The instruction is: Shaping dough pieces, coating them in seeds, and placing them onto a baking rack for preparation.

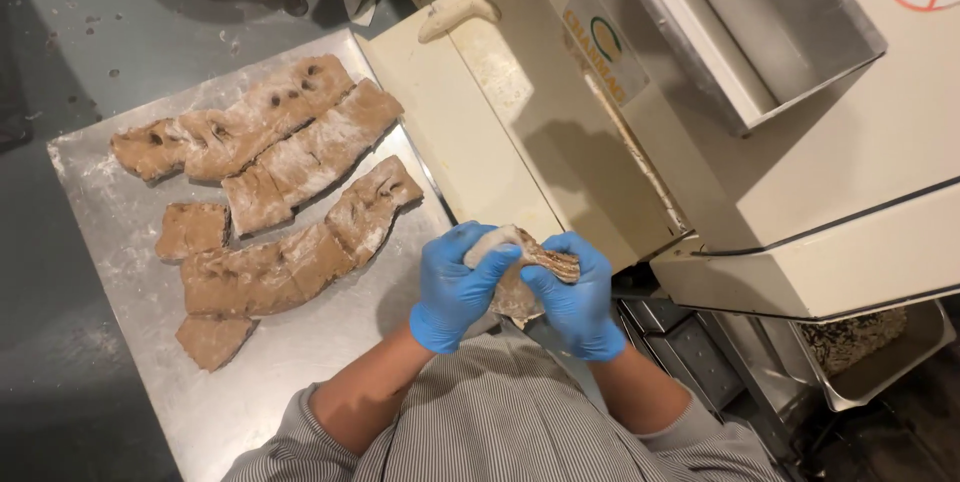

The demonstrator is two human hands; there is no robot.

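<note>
Head view: my left hand (455, 287) and right hand (578, 292), both in blue gloves, are clamped together on one dough piece (520, 267) held at my chest, just in front of the cream machine (620, 142). Its long axis runs left to right between my palms; the remaining dough strips (290, 202) lie to my left on the floured steel table (110, 232), nearer my left hand.

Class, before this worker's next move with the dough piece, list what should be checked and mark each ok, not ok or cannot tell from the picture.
1. Both hands gloved: left hand and right hand wear blue gloves. Ok.
2. Dough piece held by both hands, off the surfaces. Ok.
3. Metal tray has bare floured room near the dough strips. Ok.
4. Machine belt free: a pale dough lump lies at its far end. Not ok.
5. Machine running or stopped. Cannot tell.
</note>
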